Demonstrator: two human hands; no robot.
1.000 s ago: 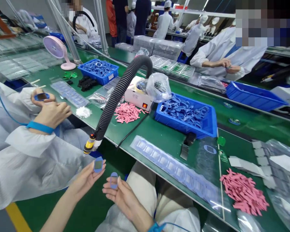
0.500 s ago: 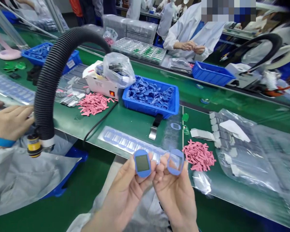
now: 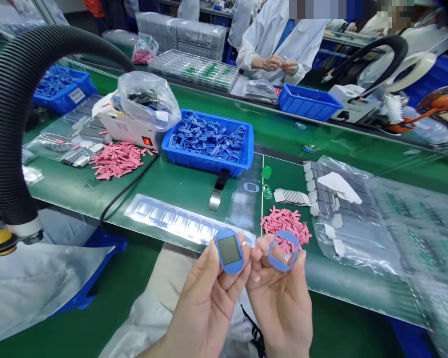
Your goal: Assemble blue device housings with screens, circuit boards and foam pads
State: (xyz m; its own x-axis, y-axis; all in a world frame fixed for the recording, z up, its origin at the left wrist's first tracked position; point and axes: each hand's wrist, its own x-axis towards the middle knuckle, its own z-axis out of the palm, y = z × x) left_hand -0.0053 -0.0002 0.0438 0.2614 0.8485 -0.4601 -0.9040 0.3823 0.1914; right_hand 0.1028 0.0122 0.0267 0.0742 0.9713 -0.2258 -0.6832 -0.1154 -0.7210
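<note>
Between its thumb and fingers, my left hand (image 3: 212, 293) pinches a blue oval housing with a dark display (image 3: 230, 250) in its window. My right hand (image 3: 280, 303) grips a blue oval frame sticker (image 3: 273, 254) by its edge; the frame's centre is see-through. Both pieces are held up side by side, apart from each other, above the bench's near edge. Behind them lies a clear sheet of blue-rimmed oval stickers (image 3: 160, 215). One loose blue frame (image 3: 251, 187) rests farther back on the bench.
A blue bin (image 3: 209, 161) of blue housings stands mid-bench, with pink strips (image 3: 117, 160) at left and another pink pile (image 3: 287, 221) at right. Bagged grey displays (image 3: 343, 199) lie right. A black duct hose (image 3: 7, 114) arches at left. A person (image 3: 280, 44) works across the bench.
The view has swung right, so the bench things sit farther left. Both hands keep hold of their pieces. The neighbour's hand at left has gone out of view.
</note>
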